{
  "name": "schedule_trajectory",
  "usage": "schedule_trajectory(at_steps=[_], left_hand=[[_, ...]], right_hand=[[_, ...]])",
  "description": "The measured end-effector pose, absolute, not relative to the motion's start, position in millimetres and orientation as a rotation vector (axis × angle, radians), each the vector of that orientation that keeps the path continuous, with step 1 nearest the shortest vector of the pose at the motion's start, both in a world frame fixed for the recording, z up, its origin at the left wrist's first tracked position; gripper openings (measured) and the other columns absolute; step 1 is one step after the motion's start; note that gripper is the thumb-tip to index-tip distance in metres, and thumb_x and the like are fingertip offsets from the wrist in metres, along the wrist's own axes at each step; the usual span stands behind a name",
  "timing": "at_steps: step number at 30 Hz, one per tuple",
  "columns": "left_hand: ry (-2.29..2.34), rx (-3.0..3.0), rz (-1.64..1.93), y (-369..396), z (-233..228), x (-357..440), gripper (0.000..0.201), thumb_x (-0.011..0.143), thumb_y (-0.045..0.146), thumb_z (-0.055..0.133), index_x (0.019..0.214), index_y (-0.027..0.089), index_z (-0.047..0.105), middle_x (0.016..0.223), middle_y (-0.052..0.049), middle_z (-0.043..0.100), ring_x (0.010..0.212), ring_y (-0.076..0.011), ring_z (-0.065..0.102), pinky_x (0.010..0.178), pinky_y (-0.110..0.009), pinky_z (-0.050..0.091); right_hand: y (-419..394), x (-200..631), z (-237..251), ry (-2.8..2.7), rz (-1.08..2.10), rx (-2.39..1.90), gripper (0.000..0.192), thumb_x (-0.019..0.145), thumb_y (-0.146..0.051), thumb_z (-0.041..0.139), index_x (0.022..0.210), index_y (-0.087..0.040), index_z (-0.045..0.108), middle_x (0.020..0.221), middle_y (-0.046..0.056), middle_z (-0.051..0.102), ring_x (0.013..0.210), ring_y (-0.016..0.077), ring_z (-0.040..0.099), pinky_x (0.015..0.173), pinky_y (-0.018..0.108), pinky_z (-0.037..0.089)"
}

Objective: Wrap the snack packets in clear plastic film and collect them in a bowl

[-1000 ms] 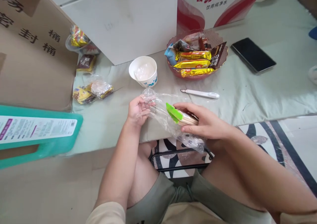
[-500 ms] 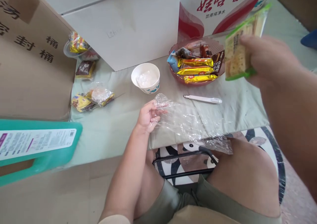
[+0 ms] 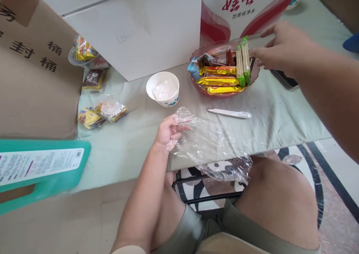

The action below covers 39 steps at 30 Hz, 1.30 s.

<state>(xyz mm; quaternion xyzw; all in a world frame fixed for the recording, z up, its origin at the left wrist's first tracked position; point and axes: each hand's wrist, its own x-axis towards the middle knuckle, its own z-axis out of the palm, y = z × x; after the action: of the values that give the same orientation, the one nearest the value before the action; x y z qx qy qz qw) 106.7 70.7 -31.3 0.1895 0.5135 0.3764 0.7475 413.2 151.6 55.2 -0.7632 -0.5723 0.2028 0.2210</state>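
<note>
My left hand (image 3: pixel 167 131) pinches one edge of a clear plastic bag (image 3: pixel 207 138), which drapes over the table's front edge above my thigh. At the right rim of a pinkish glass bowl (image 3: pixel 206 88), my right hand (image 3: pixel 280 48) has its fingers apart, holding nothing. A green-ended pack of crackers (image 3: pixel 243 61) stands on edge in the bowl, close by the right thumb. Several yellow-wrapped snack bars (image 3: pixel 217 81) lie beside it, with other wrapped snacks behind. In front of the bowl lies a white utility knife (image 3: pixel 229 113).
A paper cup (image 3: pixel 163 97) with clear plastic inside stands left of the bowl. Wrapped snacks (image 3: pixel 103 113) lie farther left. White boxes (image 3: pixel 162 29) rise behind, and a cardboard box (image 3: pixel 36 97) and a green plastic container (image 3: pixel 64 179) flank the left. A dark flat object (image 3: pixel 284 79) lies under my right wrist.
My right hand has moved left to the bowl and let go of the cracker pack, which now stands in it. The left hand keeps its hold; the bag's loose end has shifted slightly left.
</note>
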Motion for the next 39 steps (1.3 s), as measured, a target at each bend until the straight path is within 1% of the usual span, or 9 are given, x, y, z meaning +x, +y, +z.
schedule_trajectory(at_steps=[5,11,14,19,21,25,31,34,39], left_hand=[[1.115,0.433,0.816,71,-33,106,0.024,0.054,0.015,0.057,0.077,0.018,0.049,0.076,-0.005,0.076,0.056,-0.0138,0.073,0.032,-0.012,0.013],[1.139,0.572,0.863,71,-33,104,0.026,0.055,0.019,0.06,0.081,0.017,0.055,0.077,-0.001,0.071,0.061,-0.0126,0.073,0.034,-0.013,0.012],[1.188,0.634,0.923,71,-32,101,0.026,0.054,0.021,0.06,0.08,0.018,0.055,0.076,0.0,0.068,0.063,-0.0138,0.072,0.035,-0.015,0.011],[1.249,0.74,0.995,67,-34,93,0.027,0.055,0.022,0.062,0.077,0.021,0.047,0.073,0.002,0.063,0.068,-0.0146,0.072,0.037,-0.019,0.007],[1.273,0.79,1.003,64,-36,89,0.029,0.056,0.021,0.063,0.08,0.023,0.047,0.071,0.002,0.06,0.07,-0.0146,0.073,0.038,-0.02,0.007],[1.319,0.855,1.014,56,-37,79,0.041,0.059,0.019,0.066,0.097,0.025,0.052,0.078,0.0,0.067,0.072,-0.0141,0.071,0.041,-0.021,0.012],[1.395,1.058,0.984,48,-42,57,0.049,0.066,0.02,0.066,0.112,0.027,0.052,0.104,-0.004,0.073,0.075,-0.0126,0.064,0.047,-0.023,0.028],[1.717,1.406,1.08,48,-53,49,0.044,0.069,0.018,0.066,0.111,0.025,0.054,0.114,-0.005,0.069,0.083,-0.0144,0.062,0.068,-0.028,0.047],[1.984,2.081,1.236,38,-55,50,0.023,0.076,0.015,0.064,0.098,0.022,0.06,0.098,-0.004,0.064,0.087,-0.0186,0.061,0.079,-0.035,0.051]], right_hand=[[150,397,49,-1.686,0.509,-2.221,0.052,0.087,-0.042,0.059,0.125,-0.007,0.066,0.117,0.016,0.077,0.106,0.0252,0.07,0.079,0.043,0.043],[130,389,49,-1.739,0.239,-2.159,0.053,0.088,-0.049,0.051,0.116,-0.006,0.067,0.121,0.01,0.076,0.116,0.0238,0.068,0.085,0.045,0.042],[84,375,44,-1.57,0.385,-1.888,0.034,0.091,-0.037,0.057,0.111,-0.013,0.07,0.11,0.011,0.079,0.099,0.0206,0.072,0.084,0.042,0.049],[23,343,-5,-1.886,0.658,-1.49,0.051,0.08,-0.044,0.072,0.122,-0.016,0.067,0.125,0.017,0.073,0.114,0.0326,0.07,0.097,0.051,0.055],[17,331,-24,-1.959,0.594,-1.481,0.032,0.085,-0.036,0.067,0.113,-0.02,0.069,0.12,0.014,0.074,0.111,0.0312,0.07,0.095,0.049,0.055],[16,313,-44,-1.907,0.393,-1.588,0.015,0.094,-0.026,0.052,0.089,-0.024,0.066,0.094,0.009,0.073,0.092,0.0265,0.07,0.082,0.041,0.053],[12,307,-55,-2.017,0.357,-1.601,0.027,0.092,-0.026,0.057,0.115,-0.021,0.071,0.105,0.01,0.076,0.087,0.025,0.068,0.078,0.038,0.045],[16,308,-59,-2.067,0.325,-1.702,0.027,0.096,-0.025,0.05,0.102,-0.021,0.076,0.097,0.009,0.078,0.088,0.0254,0.069,0.077,0.038,0.04],[23,307,-56,-2.063,0.243,-1.76,0.031,0.097,-0.026,0.048,0.094,-0.02,0.078,0.094,0.009,0.078,0.083,0.0239,0.068,0.073,0.037,0.035]])
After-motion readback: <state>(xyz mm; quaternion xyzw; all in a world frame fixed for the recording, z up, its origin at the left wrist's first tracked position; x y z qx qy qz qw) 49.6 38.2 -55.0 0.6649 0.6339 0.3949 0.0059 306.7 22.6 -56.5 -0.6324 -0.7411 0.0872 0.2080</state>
